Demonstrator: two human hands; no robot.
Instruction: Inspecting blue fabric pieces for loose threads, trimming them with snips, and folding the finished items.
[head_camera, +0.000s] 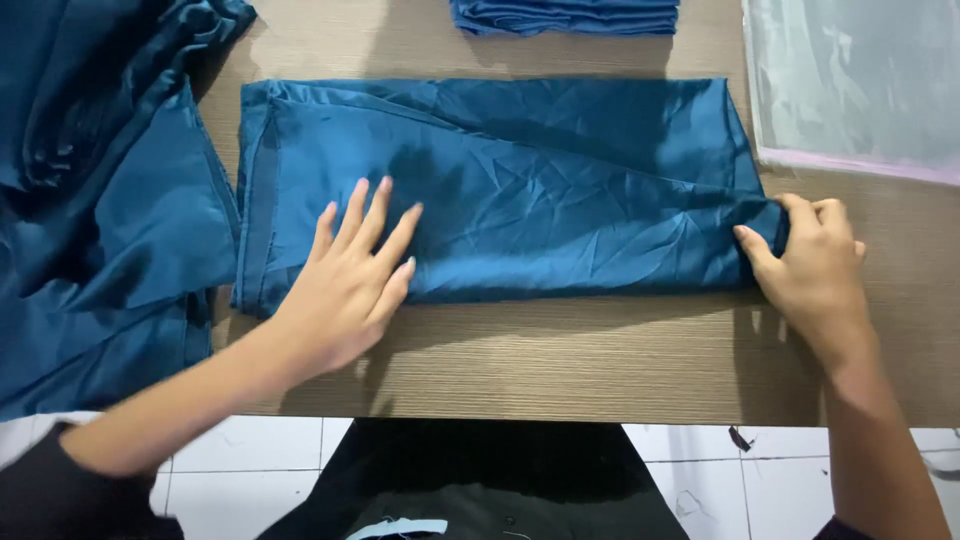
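Observation:
A dark teal cloth (560, 170) lies folded into a wide rectangle on the wooden table (600, 360). My left hand (350, 285) rests flat on its near left part, fingers spread, pressing the fabric down. My right hand (810, 265) pinches the cloth's near right corner between thumb and fingers. The cloth is creased across its middle.
A loose heap of the same teal fabric (90, 200) covers the table's left side and hangs over the edge. A folded stack of blue cloths (565, 15) sits at the far edge. Clear plastic bags (860, 80) lie at the far right. White floor tiles (250, 470) show below.

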